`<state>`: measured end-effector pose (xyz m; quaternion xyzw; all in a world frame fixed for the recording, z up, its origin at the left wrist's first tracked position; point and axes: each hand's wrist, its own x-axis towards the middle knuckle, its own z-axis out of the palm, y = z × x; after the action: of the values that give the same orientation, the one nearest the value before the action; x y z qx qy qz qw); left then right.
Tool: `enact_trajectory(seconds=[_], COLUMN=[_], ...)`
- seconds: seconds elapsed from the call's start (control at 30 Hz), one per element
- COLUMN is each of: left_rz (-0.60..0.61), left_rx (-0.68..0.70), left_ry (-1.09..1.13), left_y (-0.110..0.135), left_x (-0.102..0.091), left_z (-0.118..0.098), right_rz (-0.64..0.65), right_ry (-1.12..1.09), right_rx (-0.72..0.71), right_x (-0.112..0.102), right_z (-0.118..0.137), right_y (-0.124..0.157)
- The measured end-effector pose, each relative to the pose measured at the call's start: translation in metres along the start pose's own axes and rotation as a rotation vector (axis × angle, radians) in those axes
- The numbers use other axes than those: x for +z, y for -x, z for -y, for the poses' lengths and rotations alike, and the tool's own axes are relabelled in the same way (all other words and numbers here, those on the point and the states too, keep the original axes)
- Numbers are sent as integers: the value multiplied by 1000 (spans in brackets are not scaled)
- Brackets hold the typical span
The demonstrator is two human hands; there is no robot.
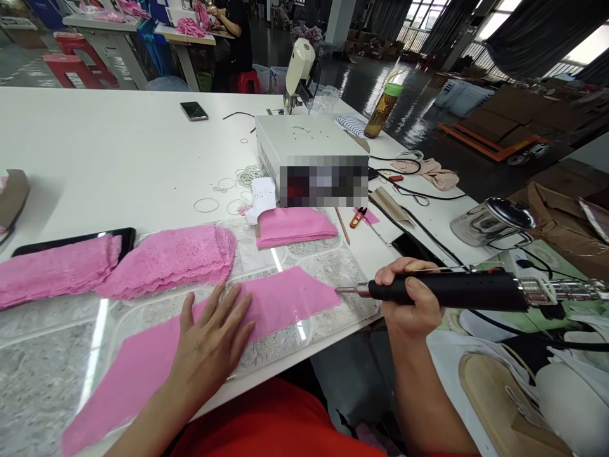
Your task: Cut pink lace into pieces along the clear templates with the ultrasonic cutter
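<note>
A long pink fabric piece lies flat on the grey marbled mat. My left hand rests palm down on it with fingers spread. In my right hand is a black cylindrical handheld tool with a thin metal tip; I cannot tell its exact kind. The tip is at the right-hand point of the fabric; whether it touches is unclear. Behind the fabric sit a stack of pink lace pieces, another lace stack at the left, and folded pink fabric.
A white metal box stands at the table's middle. Orange thread snips, black cables, a metal pot and a green-capped bottle are to the right. A phone lies far back. A co-worker sits beyond.
</note>
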<state>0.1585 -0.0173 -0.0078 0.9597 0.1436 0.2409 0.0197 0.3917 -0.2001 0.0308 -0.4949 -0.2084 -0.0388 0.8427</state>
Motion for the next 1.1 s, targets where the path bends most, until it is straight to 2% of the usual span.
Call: enact_trajectory(seconds=[0.3,0.7,1.1], left_rz=[-13,-7,-6], left_rx=[4,-3,-19], left_ry=[-5,-7,8], left_y=[0,2,2], left_x=[0,1,0], left_z=[0,0,-1], right_rz=[9,74,82], right_ry=[1,-45,-29], right_rx=[2,-1,11], right_x=[2,23,27], right_z=[0,-13,-13], right_y=[0,3,3])
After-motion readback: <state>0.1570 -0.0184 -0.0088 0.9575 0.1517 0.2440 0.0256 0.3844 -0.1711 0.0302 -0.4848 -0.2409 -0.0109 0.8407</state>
